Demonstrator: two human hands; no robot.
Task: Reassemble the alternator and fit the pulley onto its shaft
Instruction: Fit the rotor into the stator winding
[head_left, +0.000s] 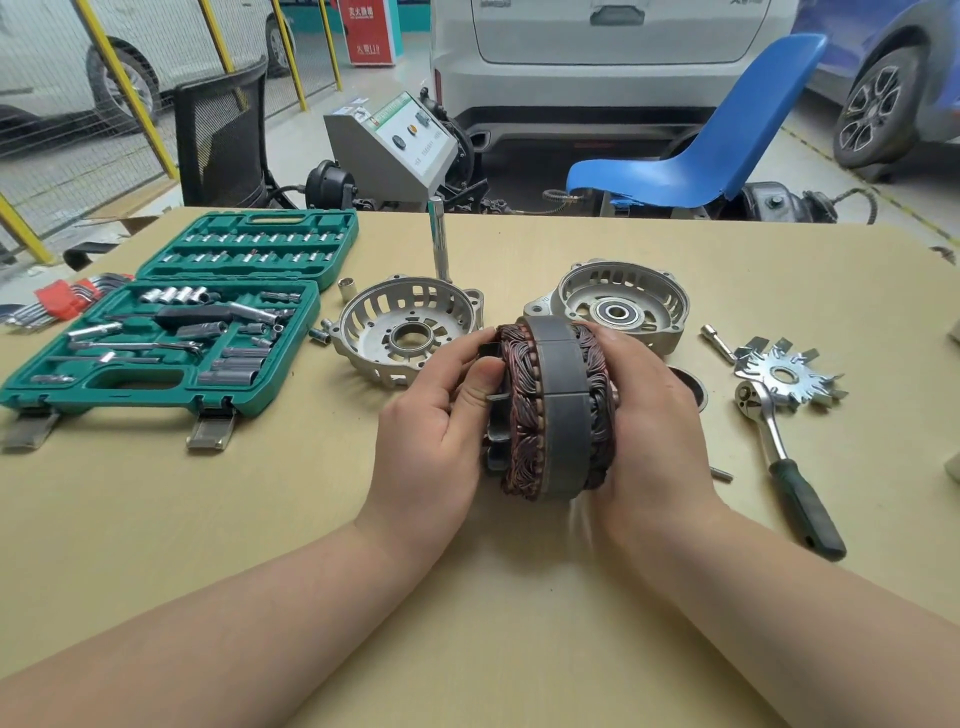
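Observation:
The stator (558, 410), a dark steel ring with copper windings, stands on edge above the table, and part of the rotor shows inside it on the left. My left hand (441, 421) grips its left side with the thumb on the rotor's edge. My right hand (644, 415) cups its right side. Two aluminium housing halves lie behind: one with an open centre hole (408, 330), one with a bearing (621, 304). A dark round part, possibly the pulley (691, 387), peeks out behind my right hand. A metal fan disc (787, 376) lies to the right.
An open green socket set (171, 322) fills the left of the tan table (311, 519), with hex keys (62, 299) beyond it. A ratchet with a green handle (789, 467) lies at right. A socket extension (439, 241) stands upright behind the housings. Chairs and cars are beyond the table.

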